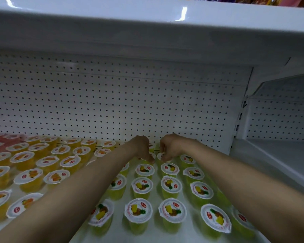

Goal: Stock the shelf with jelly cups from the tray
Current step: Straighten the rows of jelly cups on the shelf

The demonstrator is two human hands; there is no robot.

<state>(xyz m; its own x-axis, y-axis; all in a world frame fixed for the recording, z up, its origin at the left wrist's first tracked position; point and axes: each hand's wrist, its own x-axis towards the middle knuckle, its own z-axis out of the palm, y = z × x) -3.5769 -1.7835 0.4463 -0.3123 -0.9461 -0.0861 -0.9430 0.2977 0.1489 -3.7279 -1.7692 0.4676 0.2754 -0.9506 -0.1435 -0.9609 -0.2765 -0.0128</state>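
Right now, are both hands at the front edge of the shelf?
No, both the left hand and right hand reach to the back row of cups, by the holed back wall.

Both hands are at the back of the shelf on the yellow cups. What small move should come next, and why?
Probably let go and draw back. The left hand and right hand each pinch a pineapple cup at the back row by the pegboard wall. Both cups seem already down on the shelf, in line with the columns in front.
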